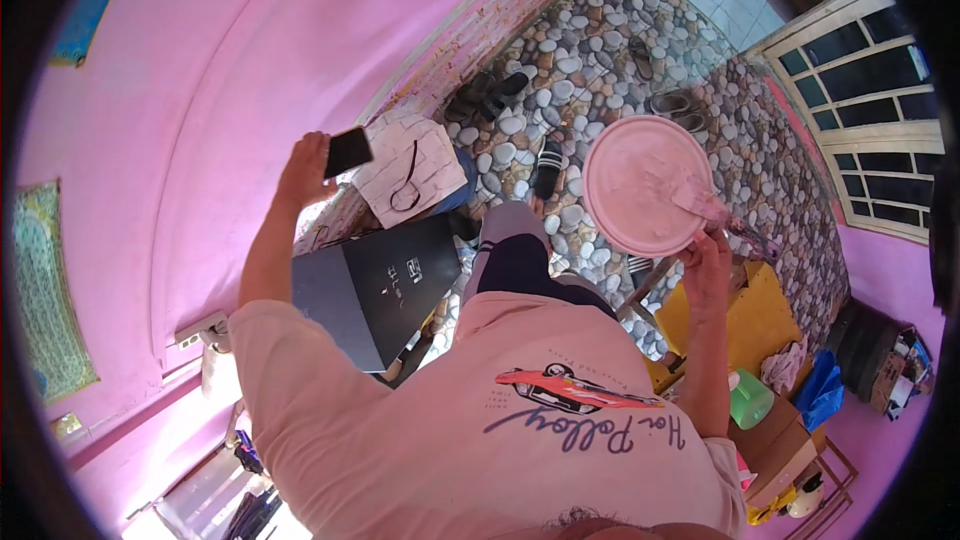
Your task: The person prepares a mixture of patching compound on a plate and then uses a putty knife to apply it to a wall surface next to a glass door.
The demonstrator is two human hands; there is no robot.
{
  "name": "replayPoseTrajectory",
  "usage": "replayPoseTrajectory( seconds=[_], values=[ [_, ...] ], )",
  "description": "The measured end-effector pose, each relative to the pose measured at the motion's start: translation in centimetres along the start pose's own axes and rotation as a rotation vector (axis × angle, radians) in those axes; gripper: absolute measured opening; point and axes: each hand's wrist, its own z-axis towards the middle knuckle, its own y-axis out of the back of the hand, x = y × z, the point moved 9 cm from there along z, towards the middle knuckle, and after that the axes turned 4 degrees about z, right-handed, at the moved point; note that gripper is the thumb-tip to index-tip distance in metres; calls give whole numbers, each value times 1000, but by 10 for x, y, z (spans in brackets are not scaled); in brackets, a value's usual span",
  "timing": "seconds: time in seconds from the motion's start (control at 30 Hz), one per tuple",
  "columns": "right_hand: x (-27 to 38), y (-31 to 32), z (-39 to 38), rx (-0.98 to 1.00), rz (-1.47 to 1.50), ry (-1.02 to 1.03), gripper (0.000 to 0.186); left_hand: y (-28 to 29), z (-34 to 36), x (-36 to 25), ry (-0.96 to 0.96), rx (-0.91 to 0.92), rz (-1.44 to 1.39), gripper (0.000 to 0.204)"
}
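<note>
1. Head view, left hand (pixel 303 172): we see its fingers curled closed around one end of a black, flat, rectangular phone (pixel 349 152). Part of the grip is hidden, so we cannot tell where every finger sits.
2. Right hand (pixel 708 265): we note the fingers closed on the lower-right rim of a round, pink, raised-rim lid (pixel 640 180), held in front of the body on the right. Its underside is hidden from us.
3. One pink-smeared, flat-bladed tool (pixel 705 200) lies across the lid's right edge, its handle reaching past the rim. We cannot tell whether the fingers also grip it.
4. Count of these items: we find one phone, one lid and one tool.
5. Left of the legs, we locate one large, dark grey, rectangular box (pixel 400 275); the sleeve covers part of its near side.
6. Beyond it stands one seat draped in a pale, brick-patterned cover (pixel 400 165), bearing one thin black looped object (pixel 406 195) that we cannot identify.
7. On the pebble-patterned floor (pixel 590 60), we count two black slides with white stripes (pixel 547 170); the right one is partly hidden by the lid.
8. Below the right forearm, one yellow piece of furniture (pixel 770 305) is partly covered by that arm.
</note>
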Motion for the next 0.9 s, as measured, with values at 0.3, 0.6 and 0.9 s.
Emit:
replayPoseTrajectory(
  seconds=[0.3,0.6,0.9],
  values=[
    [11,26,55,-109,-13,20,22,-158,63,-76,-216,295,-21,94],
    [-7,18,122,-44,-81,-28,26,-266,65,-103,-233,465,-75,90],
    [-20,-10,161,-99,-103,-73,32,-294,59,-95,-65,337,-119,70]
  ],
)
